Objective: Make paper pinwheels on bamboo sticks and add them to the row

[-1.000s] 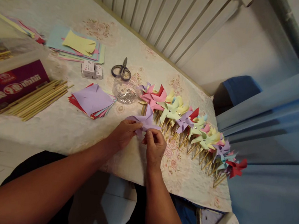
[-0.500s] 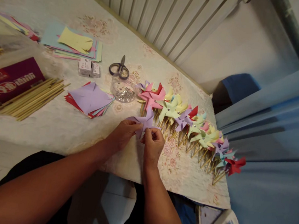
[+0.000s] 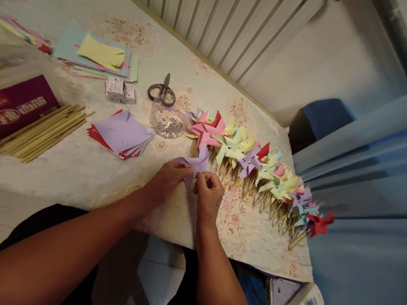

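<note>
Pale flowered cloth covers the table (image 3: 88, 169), which stands against a ribbed white radiator (image 3: 217, 23), with blue fabric hanging off to the right. Near the table's front edge the person's left hand (image 3: 166, 181) and right hand (image 3: 209, 197) are both pinched on a purple paper pinwheel (image 3: 195, 165), fingertips closed on its folded points; it has no stick on it that can be seen. Just behind it a long row of finished pinwheels (image 3: 260, 170) on wooden sticks runs off toward the right corner, in pink, yellow, green, purple and red, overlapping one another.

Judging by that row, a good share of the work is done, and plenty of stock is left. A stack of cut paper squares (image 3: 121, 134), purple on top, lies to the left of the hands, and beside it a bundle of bare wooden sticks (image 3: 40, 130) against a dark red box (image 3: 7, 110). Behind the squares stand a clear jar of pins (image 3: 166, 122) and scissors (image 3: 162, 91), with two small white boxes (image 3: 119, 89) and more sheets of coloured paper (image 3: 97, 56) further back. The purple one appears to be mid-assembly, its points gathered at the centre.
</note>
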`<state>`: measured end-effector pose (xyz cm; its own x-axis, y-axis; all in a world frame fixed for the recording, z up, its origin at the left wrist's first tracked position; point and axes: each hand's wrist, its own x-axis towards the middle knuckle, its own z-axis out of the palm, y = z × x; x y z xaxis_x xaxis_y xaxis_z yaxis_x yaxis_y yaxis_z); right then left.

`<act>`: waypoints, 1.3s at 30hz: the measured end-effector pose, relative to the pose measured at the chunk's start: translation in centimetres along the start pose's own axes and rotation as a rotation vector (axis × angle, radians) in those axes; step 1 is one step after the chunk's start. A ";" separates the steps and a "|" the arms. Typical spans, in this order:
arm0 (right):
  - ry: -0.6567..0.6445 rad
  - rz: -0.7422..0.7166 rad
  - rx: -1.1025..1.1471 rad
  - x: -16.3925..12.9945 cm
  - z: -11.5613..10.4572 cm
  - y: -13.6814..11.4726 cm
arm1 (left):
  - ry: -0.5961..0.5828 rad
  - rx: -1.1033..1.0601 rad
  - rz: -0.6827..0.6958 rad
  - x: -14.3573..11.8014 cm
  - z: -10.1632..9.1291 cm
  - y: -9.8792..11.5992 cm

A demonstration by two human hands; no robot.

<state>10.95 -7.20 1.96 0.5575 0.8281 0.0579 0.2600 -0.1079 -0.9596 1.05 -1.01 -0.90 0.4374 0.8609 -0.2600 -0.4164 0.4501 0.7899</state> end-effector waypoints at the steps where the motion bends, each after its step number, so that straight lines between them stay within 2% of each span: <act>1: -0.004 0.007 0.005 0.1 0.0 0.1 | -0.004 0.002 0.002 0.0 0.0 0.0; 21: -0.029 0.009 -0.022 0.0 -0.1 -0.2 | -0.014 0.036 0.021 0.1 -0.1 0.1; 23: 0.008 -0.013 -0.042 -0.1 -0.2 -0.5 | -0.023 0.024 0.018 0.0 0.0 0.3; 27: 0.198 -0.070 -0.057 0.1 -1.1 -1.3 | -0.032 0.018 0.021 -0.2 -0.2 0.9; 29: 0.225 -0.076 -0.045 0.4 -1.8 -1.6 | -0.026 0.033 0.017 -0.2 -0.4 1.1; 31: 0.148 -0.054 -0.033 0.8 -2.4 -1.7 | -0.040 0.050 -0.001 -0.3 -0.7 1.2; 36: -0.150 0.018 0.010 1.2 -2.7 -0.8 | -0.118 0.150 -0.008 -1.1 -1.0 1.9; 39: -0.229 0.046 0.045 1.1 -2.0 0.1 | -0.145 0.203 0.000 -1.5 -0.8 2.3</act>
<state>13.15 -7.41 2.44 0.3734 0.9266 -0.0452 0.1999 -0.1279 -0.9714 -1.20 -1.10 0.82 0.5534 0.8112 -0.1889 -0.2539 0.3803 0.8893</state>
